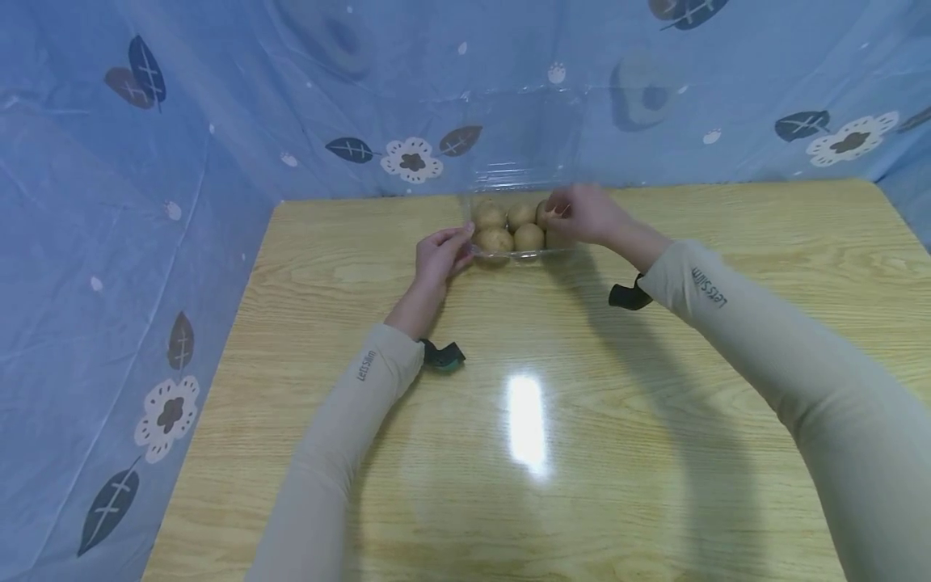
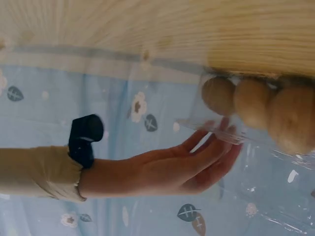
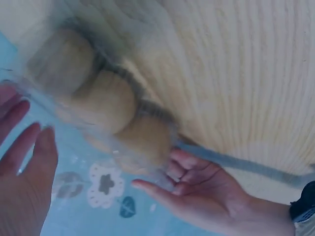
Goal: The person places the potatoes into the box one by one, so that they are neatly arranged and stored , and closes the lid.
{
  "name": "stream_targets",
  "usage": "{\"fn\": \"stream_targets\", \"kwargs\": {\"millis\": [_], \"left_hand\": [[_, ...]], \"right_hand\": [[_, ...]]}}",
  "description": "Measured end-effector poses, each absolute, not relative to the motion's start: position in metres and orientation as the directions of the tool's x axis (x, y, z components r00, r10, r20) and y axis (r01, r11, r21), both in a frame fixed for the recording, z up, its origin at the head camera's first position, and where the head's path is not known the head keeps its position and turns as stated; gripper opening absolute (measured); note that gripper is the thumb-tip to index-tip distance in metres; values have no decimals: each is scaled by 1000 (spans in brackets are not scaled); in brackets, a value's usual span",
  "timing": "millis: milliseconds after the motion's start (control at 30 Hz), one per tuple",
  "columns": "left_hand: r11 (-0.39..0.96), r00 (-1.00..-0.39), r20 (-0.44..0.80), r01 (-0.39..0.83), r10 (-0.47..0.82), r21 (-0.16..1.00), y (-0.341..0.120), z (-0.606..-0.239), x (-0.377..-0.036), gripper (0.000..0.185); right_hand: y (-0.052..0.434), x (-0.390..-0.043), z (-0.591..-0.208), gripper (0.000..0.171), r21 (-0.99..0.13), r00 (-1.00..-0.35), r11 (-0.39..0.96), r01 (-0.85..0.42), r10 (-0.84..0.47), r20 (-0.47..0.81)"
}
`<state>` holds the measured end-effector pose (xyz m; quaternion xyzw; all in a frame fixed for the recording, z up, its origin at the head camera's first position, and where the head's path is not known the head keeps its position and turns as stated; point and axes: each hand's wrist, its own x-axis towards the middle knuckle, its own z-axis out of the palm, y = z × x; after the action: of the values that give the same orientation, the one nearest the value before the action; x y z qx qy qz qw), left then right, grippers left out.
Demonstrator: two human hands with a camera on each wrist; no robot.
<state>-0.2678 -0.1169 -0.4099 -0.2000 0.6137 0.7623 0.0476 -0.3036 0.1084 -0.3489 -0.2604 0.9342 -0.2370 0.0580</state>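
Observation:
A clear plastic container (image 1: pixel 520 256) with its lid (image 1: pixel 524 137) standing open sits at the table's far middle and holds several round brown potatoes (image 1: pixel 494 240). My left hand (image 1: pixel 444 252) is at the container's front left corner; in the right wrist view this left hand (image 3: pixel 197 191) has its thumb out and fingers curled against that corner. My right hand (image 1: pixel 582 214) reaches over the container's right end. From the left wrist view the right hand (image 2: pixel 197 162) has nearly straight fingers touching the clear rim beside the potatoes (image 2: pixel 253 103).
The wooden table (image 1: pixel 545 364) stretches wide towards me, with a bright glare spot in its middle. A blue flower-print sheet (image 1: pixel 145 202) hangs close behind the container and along the table's left side. Both wrists wear black straps.

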Motion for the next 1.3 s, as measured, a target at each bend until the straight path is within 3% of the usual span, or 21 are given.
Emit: {"fn": "stream_targets", "kwargs": {"millis": [100, 167, 300, 400, 467, 567, 667, 867, 933, 1033, 1167, 1300], "left_hand": [[-129, -913, -366, -347, -181, 929, -121, -400, -271, 40], [-8, -924, -325, -331, -201, 944, -123, -389, -279, 46], [297, -964, -173, -228, -201, 927, -124, -358, -303, 47], [513, -983, -65, -144, -169, 846, -122, -333, -320, 47], [584, -989, -38, -115, -141, 804, -120, -317, -327, 53], [589, -990, -77, -131, -116, 798, -117, -296, -332, 56], [547, -982, -123, -180, -141, 817, -115, -286, -332, 46], [318, -974, -190, -221, -128, 922, -119, -303, -311, 33], [292, -968, -239, -249, -71, 923, -122, -313, -298, 27], [336, -950, -311, -291, 5, 896, -128, -329, -281, 24], [393, -921, -383, -327, 70, 859, -132, -345, -268, 27], [440, -905, -420, -350, 71, 827, -133, -357, -264, 36]], "right_hand": [[114, -307, -341, 28, -543, -915, 761, -356, -403, 36], [116, -310, -333, 34, -646, -950, 720, -254, -310, 28], [116, -320, -308, 57, -913, -984, 400, 84, -108, -138], [114, -329, -291, 63, -957, -969, 177, 228, -55, -241], [112, -334, -284, 60, -955, -963, 149, 255, -52, -265], [112, -335, -278, 56, -947, -956, 168, 272, -67, -286], [117, -331, -278, 55, -946, -953, 169, 278, -71, -293], [141, -313, -282, 47, -917, -908, -6, 398, -148, -393], [150, -302, -288, 37, -911, -895, 20, 411, -184, -407], [159, -287, -301, 23, -911, -889, 215, 351, -230, -396], [163, -272, -319, 24, -840, -887, 499, 213, -261, -380], [162, -266, -333, 23, -799, -887, 571, 189, -250, -388]]}}
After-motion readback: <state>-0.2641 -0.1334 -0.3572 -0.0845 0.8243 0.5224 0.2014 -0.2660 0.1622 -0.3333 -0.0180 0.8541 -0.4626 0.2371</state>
